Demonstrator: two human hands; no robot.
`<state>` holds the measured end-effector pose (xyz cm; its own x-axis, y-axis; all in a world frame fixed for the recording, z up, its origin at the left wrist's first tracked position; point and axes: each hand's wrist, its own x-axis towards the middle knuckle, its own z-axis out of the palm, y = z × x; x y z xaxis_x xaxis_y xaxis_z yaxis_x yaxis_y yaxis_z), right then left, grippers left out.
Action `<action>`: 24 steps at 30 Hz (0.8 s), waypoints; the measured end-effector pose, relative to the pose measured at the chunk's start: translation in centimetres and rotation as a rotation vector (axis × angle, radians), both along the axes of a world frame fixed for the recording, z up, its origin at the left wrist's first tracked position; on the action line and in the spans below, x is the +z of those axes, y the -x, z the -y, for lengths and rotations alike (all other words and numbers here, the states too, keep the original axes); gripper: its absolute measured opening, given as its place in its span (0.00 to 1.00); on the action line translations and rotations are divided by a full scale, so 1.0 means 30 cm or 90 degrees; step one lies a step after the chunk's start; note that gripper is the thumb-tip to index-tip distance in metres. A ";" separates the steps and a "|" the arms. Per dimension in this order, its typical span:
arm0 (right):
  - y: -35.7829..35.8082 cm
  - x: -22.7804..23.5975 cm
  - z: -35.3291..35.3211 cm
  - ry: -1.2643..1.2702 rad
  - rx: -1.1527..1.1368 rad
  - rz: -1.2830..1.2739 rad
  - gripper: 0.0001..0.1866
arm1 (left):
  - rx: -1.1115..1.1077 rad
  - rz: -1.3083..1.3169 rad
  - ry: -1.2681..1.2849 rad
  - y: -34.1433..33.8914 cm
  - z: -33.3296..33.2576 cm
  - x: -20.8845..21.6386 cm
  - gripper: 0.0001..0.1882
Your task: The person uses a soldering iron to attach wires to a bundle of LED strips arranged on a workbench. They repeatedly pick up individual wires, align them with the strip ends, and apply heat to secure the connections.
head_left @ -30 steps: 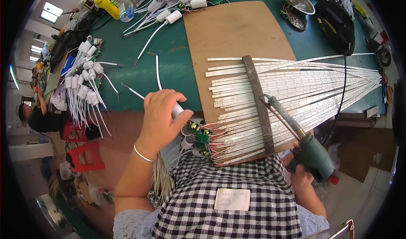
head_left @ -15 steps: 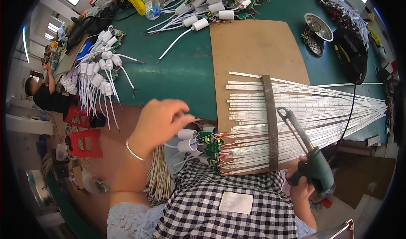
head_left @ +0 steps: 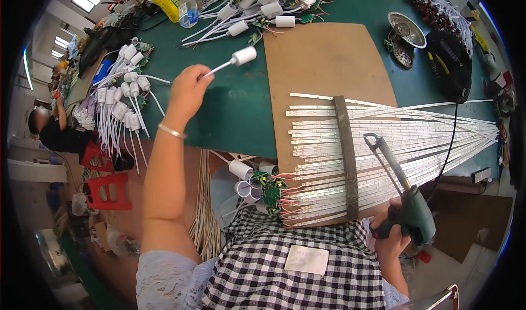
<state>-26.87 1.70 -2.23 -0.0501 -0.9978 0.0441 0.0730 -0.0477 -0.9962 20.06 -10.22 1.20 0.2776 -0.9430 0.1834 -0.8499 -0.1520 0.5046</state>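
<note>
My left hand is raised over the green table, its fingers closed on the white cable of a white cylindrical cap. The cap points away to the right, and a small green circuit board shows just beyond it. Low on the right, my right hand grips a dark green soldering gun. Its metal tip hovers over a row of LED strips, which a dark flat bar crosses. Wired circuit boards with white caps sit at the strips' near left ends.
Under the strips lies a brown board. Capped cables are heaped at left and at the back. Metal bowls and a black case stand at right. A power cord crosses the strips. Another person sits far left.
My left hand has moved away from me over the table and now holds a capped cable taken from the back heap. The soldering gun has shifted only slightly.
</note>
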 end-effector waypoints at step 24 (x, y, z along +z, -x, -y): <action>-0.007 0.033 -0.007 -0.047 0.037 -0.010 0.34 | -0.103 0.165 0.046 0.229 0.034 -0.071 0.10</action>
